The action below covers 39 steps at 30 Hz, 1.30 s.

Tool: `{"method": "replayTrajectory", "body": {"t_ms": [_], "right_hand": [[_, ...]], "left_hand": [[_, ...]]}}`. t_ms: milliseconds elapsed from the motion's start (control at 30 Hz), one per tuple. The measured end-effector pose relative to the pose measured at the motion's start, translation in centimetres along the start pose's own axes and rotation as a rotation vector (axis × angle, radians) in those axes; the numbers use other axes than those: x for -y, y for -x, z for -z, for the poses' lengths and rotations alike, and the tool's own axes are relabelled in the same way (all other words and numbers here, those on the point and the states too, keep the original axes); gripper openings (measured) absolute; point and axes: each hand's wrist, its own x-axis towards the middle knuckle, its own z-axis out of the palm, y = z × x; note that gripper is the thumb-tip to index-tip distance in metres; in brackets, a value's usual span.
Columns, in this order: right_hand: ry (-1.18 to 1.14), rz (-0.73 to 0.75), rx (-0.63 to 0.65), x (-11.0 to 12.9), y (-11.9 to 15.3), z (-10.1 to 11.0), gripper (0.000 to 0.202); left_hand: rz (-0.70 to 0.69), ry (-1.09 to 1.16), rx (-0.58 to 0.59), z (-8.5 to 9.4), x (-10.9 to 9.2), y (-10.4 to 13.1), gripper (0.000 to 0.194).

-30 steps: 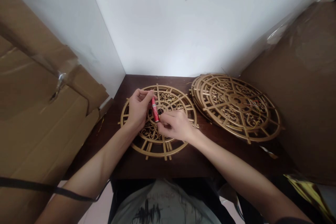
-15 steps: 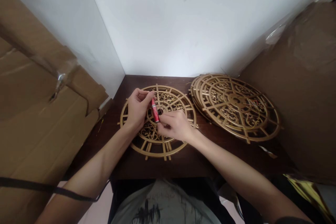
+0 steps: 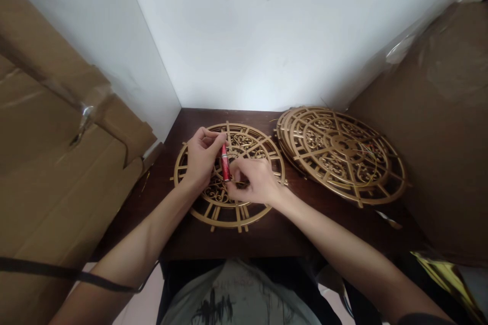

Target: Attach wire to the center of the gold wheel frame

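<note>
A round gold openwork clock face [image 3: 229,221] with scrolls and bar numerals lies flat on the dark brown table. Over its centre, a slim red tube [image 3: 225,165] with a silver band is held nearly upright. My left hand [image 3: 202,155] pinches the tube's upper end between thumb and fingertips. My right hand [image 3: 253,180] is beside the tube's lower end, fingers curled and closed. What those fingertips hold, if anything, is too small to make out. Both hands hide part of the clock face.
Several more gold clock faces [image 3: 345,147] are stacked at the right, with thin wires on top. A small brush-like item [image 3: 389,220] lies in front of them. Cardboard stands at the left [image 3: 57,162] and right [image 3: 430,137]. A white wall [image 3: 251,35] rises behind the table [image 3: 244,246].
The red tube stands a little more upright. My right fingers have curled and shifted slightly at its lower end. My left hand keeps its pinch.
</note>
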Motion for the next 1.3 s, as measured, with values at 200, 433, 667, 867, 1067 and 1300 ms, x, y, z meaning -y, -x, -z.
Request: {"method": "replayTrajectory", "body": {"t_ms": [200,433,667,867,1067,1300], "right_hand": [[0.038,0.074,0.093,-0.2,0.0,-0.2,0.027],[0.043,0.267,0.118,-0.9,0.1,-0.4,0.023],[0.057,0.333,0.086,-1.1,0.2,-0.4,0.023],[0.088,0.292,0.07,-1.0,0.5,-1.1,0.023],[0.086,0.271,0.067,-0.9,0.4,-1.0,0.024],[0.103,0.275,0.083,-0.9,0.5,-1.1,0.024]], "left_hand": [[0.009,-0.042,0.007,0.0,0.0,0.0,0.025],[0.039,-0.133,0.03,-0.1,-0.2,0.3,0.023],[0.052,-0.12,0.069,-0.2,-0.2,0.4,0.022],[0.015,-0.142,0.084,-0.1,-0.1,0.3,0.024],[0.02,-0.128,0.091,-0.1,0.0,0.4,0.024],[0.034,-0.125,0.095,-0.2,-0.1,0.5,0.024]]}}
